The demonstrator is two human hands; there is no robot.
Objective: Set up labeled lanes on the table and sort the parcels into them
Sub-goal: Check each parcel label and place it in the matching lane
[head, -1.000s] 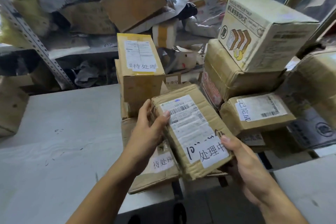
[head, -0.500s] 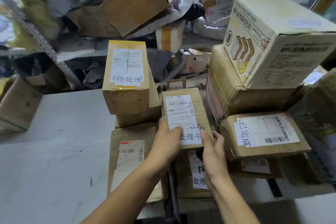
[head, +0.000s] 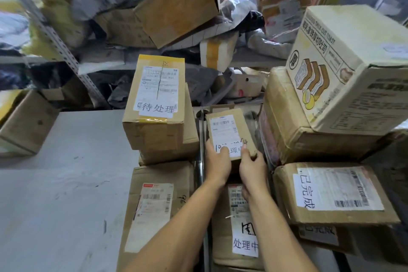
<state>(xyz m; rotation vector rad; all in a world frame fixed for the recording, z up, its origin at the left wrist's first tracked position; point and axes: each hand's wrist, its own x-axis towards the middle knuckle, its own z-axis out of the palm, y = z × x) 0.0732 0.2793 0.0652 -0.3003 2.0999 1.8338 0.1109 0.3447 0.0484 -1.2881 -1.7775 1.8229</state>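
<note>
A small brown parcel [head: 229, 128] with a white label marked 处理中 sits in the middle lane, between two stacks. My left hand [head: 217, 161] grips its near left corner and my right hand [head: 251, 164] grips its near right corner. Below my arms lies a larger parcel [head: 238, 227] with the same 处理中 label. To the left stands a stack topped by a box [head: 154, 104] labelled 待处理, with a flat parcel [head: 154, 205] in front of it. On the right a parcel [head: 331, 192] reads 已完成.
A tall pile on the right carries a toast carton [head: 353, 68] on a taped brown box [head: 309, 130]. The grey table [head: 55, 194] spreads out to the left, with a box [head: 24, 123] at its far left edge. Cluttered shelves [head: 154, 28] of parcels stand behind.
Both hands carried the small 处理中 parcel from close to me forward and set it down in the middle lane beyond the larger 处理中 parcel.
</note>
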